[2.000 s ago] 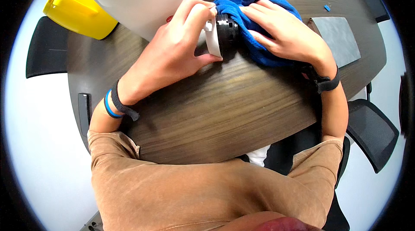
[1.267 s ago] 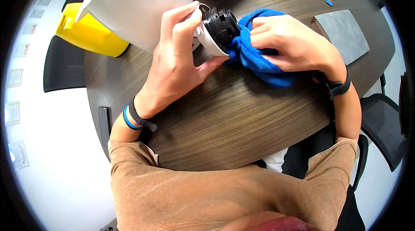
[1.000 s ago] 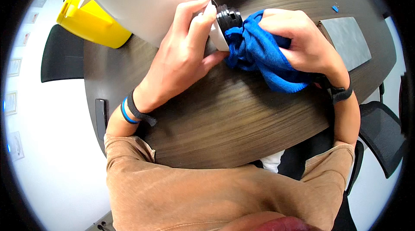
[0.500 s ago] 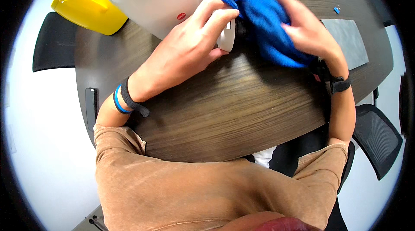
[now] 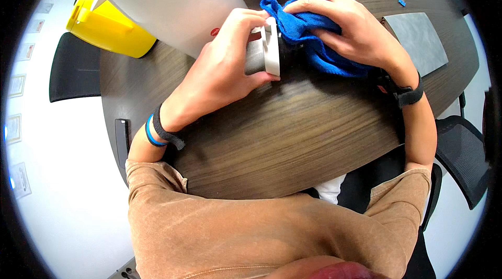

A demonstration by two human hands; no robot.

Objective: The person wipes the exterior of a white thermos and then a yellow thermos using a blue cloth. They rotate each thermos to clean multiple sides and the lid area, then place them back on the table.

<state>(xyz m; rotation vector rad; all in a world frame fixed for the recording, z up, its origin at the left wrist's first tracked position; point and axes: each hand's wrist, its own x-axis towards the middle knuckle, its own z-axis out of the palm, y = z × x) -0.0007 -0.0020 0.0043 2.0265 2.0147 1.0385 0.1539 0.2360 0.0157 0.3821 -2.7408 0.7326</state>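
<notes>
The table [image 5: 293,143] is brown wood with a curved edge, and one black chair [image 5: 460,146] is at 3 o'clock. I see one yellow jug [image 5: 110,28] at 10 o'clock, one big white jug [image 5: 172,7] at 11 and one grey notebook [image 5: 418,41] at 2. Near 12, the left hand [image 5: 225,51] grips one white round part [image 5: 271,54] by its rim. At 1, the right hand [image 5: 361,31] grasps one blue cloth [image 5: 319,57], right beside that part.

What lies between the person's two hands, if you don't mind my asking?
In the head view, a white lid-like piece, gripped by the left hand, and part of a blue cloth, held by the right hand, lie between them.
</notes>
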